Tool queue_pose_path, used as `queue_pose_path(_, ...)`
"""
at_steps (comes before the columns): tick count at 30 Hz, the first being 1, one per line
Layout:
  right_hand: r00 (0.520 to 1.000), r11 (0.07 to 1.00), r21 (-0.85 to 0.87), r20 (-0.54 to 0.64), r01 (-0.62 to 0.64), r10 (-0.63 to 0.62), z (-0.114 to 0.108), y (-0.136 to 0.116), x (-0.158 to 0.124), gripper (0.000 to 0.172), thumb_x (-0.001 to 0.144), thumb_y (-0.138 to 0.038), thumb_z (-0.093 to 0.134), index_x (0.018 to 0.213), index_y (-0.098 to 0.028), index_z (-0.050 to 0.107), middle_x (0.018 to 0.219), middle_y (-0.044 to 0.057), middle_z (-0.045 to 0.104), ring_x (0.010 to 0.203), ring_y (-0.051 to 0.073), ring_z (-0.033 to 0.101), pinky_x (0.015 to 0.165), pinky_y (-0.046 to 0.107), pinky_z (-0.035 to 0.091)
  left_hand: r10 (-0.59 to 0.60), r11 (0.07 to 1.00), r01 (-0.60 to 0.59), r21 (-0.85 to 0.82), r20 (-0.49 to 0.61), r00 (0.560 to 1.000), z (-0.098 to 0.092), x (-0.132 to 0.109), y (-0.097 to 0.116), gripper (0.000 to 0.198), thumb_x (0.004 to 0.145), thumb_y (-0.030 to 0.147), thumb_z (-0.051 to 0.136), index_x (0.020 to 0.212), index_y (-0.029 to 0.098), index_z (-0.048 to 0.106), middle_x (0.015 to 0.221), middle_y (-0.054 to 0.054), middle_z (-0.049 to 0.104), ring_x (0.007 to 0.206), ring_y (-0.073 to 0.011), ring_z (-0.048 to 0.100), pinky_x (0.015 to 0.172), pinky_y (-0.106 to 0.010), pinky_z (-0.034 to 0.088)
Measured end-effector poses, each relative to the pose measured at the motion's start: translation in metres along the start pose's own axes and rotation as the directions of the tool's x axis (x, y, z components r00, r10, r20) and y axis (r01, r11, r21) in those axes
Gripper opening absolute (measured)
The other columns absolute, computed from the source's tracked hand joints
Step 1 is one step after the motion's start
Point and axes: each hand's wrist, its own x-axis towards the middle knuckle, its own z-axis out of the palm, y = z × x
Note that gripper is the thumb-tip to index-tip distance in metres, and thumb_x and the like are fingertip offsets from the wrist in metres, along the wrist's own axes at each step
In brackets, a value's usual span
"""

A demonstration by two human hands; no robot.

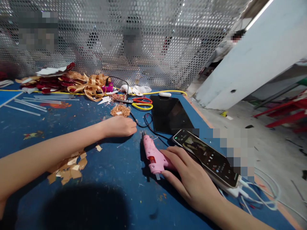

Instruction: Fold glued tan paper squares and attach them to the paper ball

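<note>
- which step?
- apparently handling the glue gun [151, 148], just below centre of the frame, loosely clasped in the right hand [187, 175]; can't see inside the curled left hand [120, 126]
- and next?
- probably calls for a firmer grip

Glue gun [153, 153]: pink plastic, lying on its side on the blue tabletop [115, 163]. Dark nozzle [144, 134] points away from the wearer; orange-red shows in the opening in the body. Clear glue stick [157, 176] protrudes from the rear. Handle extends right, between thumb and fingers of the right hand [188, 179]. Tan frayed tuft [120, 111]: rounded, shaggy, whitish patch at the front; sits just beyond the curled left hand [121, 126]; contact unclear.
</note>
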Motion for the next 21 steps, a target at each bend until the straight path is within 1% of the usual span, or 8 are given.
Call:
queue_pose_path(5,1.0,1.0,0.013,0.003,0.001,-0.001,0.0,0.0,0.0,0.043,0.096,-0.045,0.033,0.109,-0.011,0.056,0.101,0.016,0.062,0.089,0.023,0.066,0.072,0.038,0.06,0.007,1.0,-0.007,-0.002,0.012,1.0,-0.002,0.002,0.007,0.023,0.087,0.004,0.045,0.075,0.012,0.063,0.073,-0.009,0.064,0.066,-0.0164,0.056,0.052,-0.026,0.039)
queue_pose_path(10,1.0,1.0,-0.001,-0.001,-0.001,0.001,0.002,0.002,-0.002,0.044,0.096,-0.045,0.035,0.111,-0.01,0.057,0.104,0.018,0.062,0.094,0.025,0.065,0.073,0.04,0.06,-0.057,0.995,0.058,-0.086,0.013,0.998,0.002,0.004,0.008,0.023,0.088,0.005,0.043,0.077,0.012,0.063,0.076,-0.009,0.065,0.068,-0.0164,0.056,0.054,-0.026,0.039)
queue_pose_path(13,1.0,1.0,0.017,-0.002,-0.003,0.003,0.003,0.002,-0.003,0.044,0.095,-0.045,0.037,0.112,-0.01,0.057,0.104,0.018,0.062,0.094,0.025,0.065,0.074,0.04,0.06,-0.121,0.975,0.119,-0.185,0.001,0.993,0.007,0.005,0.004,0.02,0.086,0.006,0.046,0.075,0.013,0.061,0.077,-0.008,0.065,0.071,-0.0154,0.057,0.06,-0.025,0.042)
queue_pose_path(16,1.0,0.999,0.042,0.006,-0.017,0.017,0.002,0.003,-0.003,0.044,0.095,-0.045,0.037,0.113,-0.01,0.058,0.105,0.017,0.063,0.095,0.025,0.065,0.075,0.04,0.059,-0.211,0.929,0.193,-0.317,-0.023,0.977,0.007,0.002,0.001,0.013,0.085,0.01,0.05,0.078,0.014,0.061,0.079,-0.004,0.066,0.071,-0.0121,0.058,0.066,-0.021,0.044)
queue_pose_path(18,0.999,0.998,0.055,0.024,-0.031,0.029,0.001,0.003,-0.003,0.045,0.095,-0.046,0.037,0.113,-0.011,0.058,0.106,0.017,0.063,0.096,0.025,0.064,0.075,0.041,0.059,-0.301,0.88,0.259,-0.398,-0.044,0.953,0.002,-0.004,0.002,0.012,0.088,0.014,0.049,0.082,0.014,0.06,0.079,-0.003,0.066,0.07,-0.0103,0.059,0.066,-0.02,0.045)
queue_pose_path(21,0.997,0.996,0.069,0.055,-0.051,0.047,-0.001,0.003,-0.003,0.045,0.095,-0.047,0.037,0.114,-0.013,0.058,0.107,0.017,0.063,0.096,0.025,0.064,0.077,0.041,0.058,-0.417,0.806,0.342,-0.482,-0.054,0.907,-0.009,-0.014,0.005,0.018,0.092,0.017,0.042,0.086,0.013,0.059,0.077,-0.002,0.066,0.066,-0.0097,0.06,0.062,-0.019,0.045)
